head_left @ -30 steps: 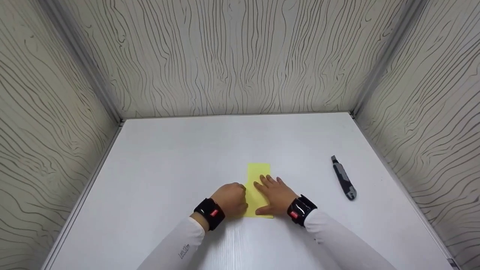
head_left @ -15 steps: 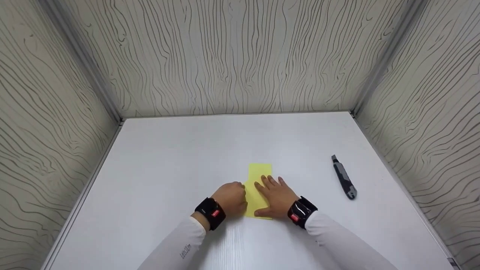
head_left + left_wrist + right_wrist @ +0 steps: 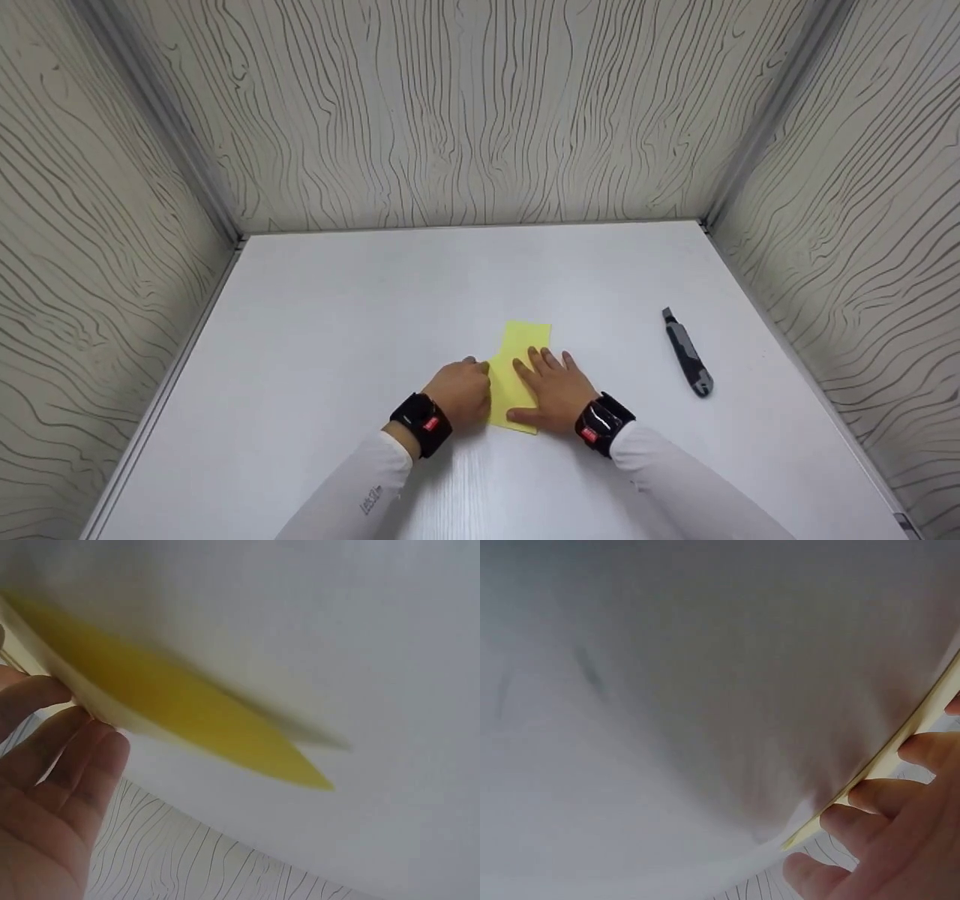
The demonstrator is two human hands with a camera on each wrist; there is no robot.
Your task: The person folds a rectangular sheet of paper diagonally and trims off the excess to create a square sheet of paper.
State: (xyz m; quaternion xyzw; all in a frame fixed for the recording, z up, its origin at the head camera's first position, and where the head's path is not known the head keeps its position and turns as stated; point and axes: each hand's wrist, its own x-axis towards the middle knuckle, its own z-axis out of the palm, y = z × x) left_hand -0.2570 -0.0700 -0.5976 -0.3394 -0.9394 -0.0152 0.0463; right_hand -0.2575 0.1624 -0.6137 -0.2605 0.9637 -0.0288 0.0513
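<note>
A yellow sheet of paper [image 3: 527, 335] lies on the white table between both hands, its far end leaning to the right. At its left edge, my left hand [image 3: 459, 391] pinches the sheet between thumb and fingers. The left wrist view shows that edge of the paper [image 3: 180, 701] bowed up off the table, with a shadow beneath it. My right hand [image 3: 559, 394] rests on the right part of the sheet with its fingers spread. In the right wrist view, the fingertips [image 3: 870, 795] lie along the paper's thin edge [image 3: 889, 757].
A grey and black utility knife [image 3: 686, 352] lies on the table to the right, its tip pointing away. Wood-grain patterned panels [image 3: 465, 112] stand behind the table [image 3: 360, 300] and along both sides.
The paper has turned slightly clockwise: its far end has swung right and its near end left. My left hand has shifted a little at the edge; the right hand stays spread on the sheet.
</note>
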